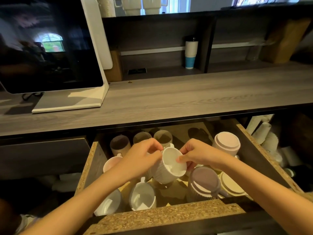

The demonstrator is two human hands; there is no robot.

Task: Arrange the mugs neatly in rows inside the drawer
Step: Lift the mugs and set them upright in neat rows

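Held mug: I see a white ribbed mug (pixel 171 167) lifted above the middle of the drawer (pixel 169 216), tilted, with its mouth toward the camera.
Left hand: the left hand (pixel 144 157) grips the mug's left side, and its fingers (pixel 156 147) curl over the far rim. I cannot tell if they hold the handle.
Right hand: the right hand (pixel 198 154) pinches the right rim, with the thumb inside and the other fingers outside.
Step in hand: I judge that the mug is being turned before it goes down into a row.
Doing it well: three tan mugs (pixel 141 137) at the back form a row, so I would set this one just in front of them, handle to the same side as its neighbours. I would lower it straight and let go only when the base sits flat. The front mugs are crowded, so ceramic may knock ceramic.
Materials: the mugs look like glazed ceramic, smooth and probably slippery. A lilac mug (pixel 204 184) and a pink mug (pixel 226 143) stand upside down at the right, showing ringed bases. The drawer edges are rough chipboard. The bench (pixel 186 92) above has grey wood grain.
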